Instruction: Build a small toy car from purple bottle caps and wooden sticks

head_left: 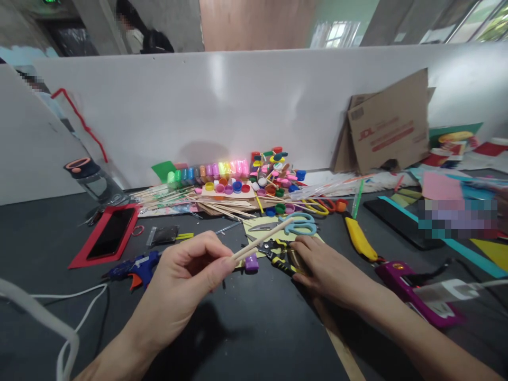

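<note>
My left hand (186,278) is closed, pinching light wooden sticks (262,241) between thumb and fingertips; they point up to the right. Beneath their far part lie pliers (278,254) with black and yellow handles. My right hand (329,267) is at the spread handles, fingers on the upper one and thumb by the lower one. Blue-handled scissors (304,224) lie just behind, on pale yellow paper (251,228). A small purple piece (251,263) sits below the sticks. A tan strip (337,338) runs from under my right hand toward the near edge.
At left are a blue glue gun (137,267), a phone (111,233) on red paper, a water bottle (97,182) and a white cable (63,323). Paint pots (237,187) and loose sticks (226,206) stand behind. At right lie a yellow cutter (360,239) and a purple power strip (416,293).
</note>
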